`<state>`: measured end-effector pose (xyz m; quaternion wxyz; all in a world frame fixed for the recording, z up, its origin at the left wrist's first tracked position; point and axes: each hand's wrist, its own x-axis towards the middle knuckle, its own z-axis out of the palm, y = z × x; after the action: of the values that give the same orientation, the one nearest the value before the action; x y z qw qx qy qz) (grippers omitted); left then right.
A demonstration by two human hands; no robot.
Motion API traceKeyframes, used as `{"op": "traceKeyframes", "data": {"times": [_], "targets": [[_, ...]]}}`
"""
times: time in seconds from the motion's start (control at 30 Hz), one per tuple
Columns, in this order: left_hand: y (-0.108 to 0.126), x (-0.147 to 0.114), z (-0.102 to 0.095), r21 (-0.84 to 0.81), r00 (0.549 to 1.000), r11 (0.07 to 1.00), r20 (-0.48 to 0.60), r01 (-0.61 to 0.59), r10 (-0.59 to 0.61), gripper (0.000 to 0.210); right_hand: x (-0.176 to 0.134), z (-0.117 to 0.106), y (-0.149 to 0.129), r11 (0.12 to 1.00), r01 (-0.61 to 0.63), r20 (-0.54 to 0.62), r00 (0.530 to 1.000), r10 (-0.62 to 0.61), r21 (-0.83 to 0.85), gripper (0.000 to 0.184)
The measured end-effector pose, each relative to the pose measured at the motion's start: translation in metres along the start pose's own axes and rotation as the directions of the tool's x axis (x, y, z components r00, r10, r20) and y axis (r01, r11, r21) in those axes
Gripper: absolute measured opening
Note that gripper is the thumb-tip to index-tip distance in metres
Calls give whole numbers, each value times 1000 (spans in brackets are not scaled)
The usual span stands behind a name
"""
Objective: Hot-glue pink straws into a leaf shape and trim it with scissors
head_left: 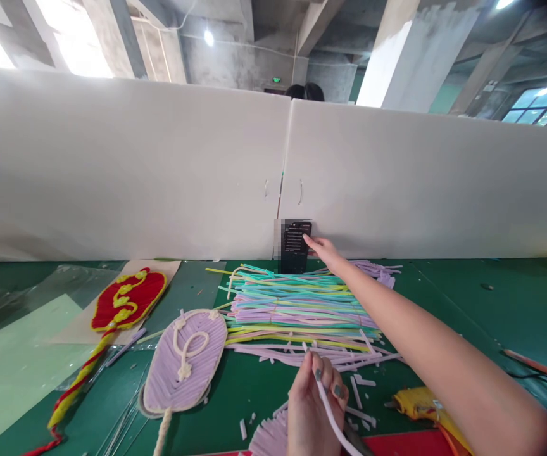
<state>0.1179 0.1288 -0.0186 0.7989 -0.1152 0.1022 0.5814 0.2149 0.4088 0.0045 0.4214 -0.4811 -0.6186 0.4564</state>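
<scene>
Low in the head view, just right of centre, my left hand (pixel 312 405) has thumb and fingers together, pinched on a fuzzy lilac stem (pixel 329 413) that trails down to the bottom edge. My right hand (pixel 323 249) reaches in from the right to mid-frame, a fingertip against the screen of a dark phone (pixel 297 244); cannot tell how its other fingers stand. Phone upright before the white partition (pixel 126 164), its left part blurred out.

Between my hands, centre of frame: a broad heap of stems (pixel 297 304), mint, yellow, pink and lilac, lying crosswise on the green tabletop (pixel 449 297). Lilac offcuts (pixel 364 381) scattered just below it. Bottom edge, beside my left wrist: a ribbed lilac piece (pixel 270 437), partly hidden.

Left of centre, a lilac fan (pixel 185 354) with cream cord trim; farther left, a red fan (pixel 145 294) edged yellow, its handle twisted red and yellow. Thin wires (pixel 121 430) at lower left. Yellow glue gun (pixel 413 402) at lower right, near my right forearm. Dark hair (pixel 314 92) shows above the partition, upper centre.
</scene>
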Motion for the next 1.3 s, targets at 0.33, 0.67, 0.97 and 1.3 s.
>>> {"op": "traceKeyframes", "data": {"times": [0.33,0.67,0.97,1.3], "targets": [[1,-3,8,2,999,1000,-40,10,-9,46,-6,2,-6,1000,11,71,997,-11,6,33],[4,-7,15,52,999,998,-42,29,-27,48,-9,2,-8,997,-53,39,998,51,63,32],[4,-6,15,38,998,999,-52,27,-25,48,-7,4,-4,990,-78,-14,997,81,121,33],[4,-7,16,53,1000,998,-23,19,-17,47,-3,6,0,995,-56,-37,998,59,80,32]]}}
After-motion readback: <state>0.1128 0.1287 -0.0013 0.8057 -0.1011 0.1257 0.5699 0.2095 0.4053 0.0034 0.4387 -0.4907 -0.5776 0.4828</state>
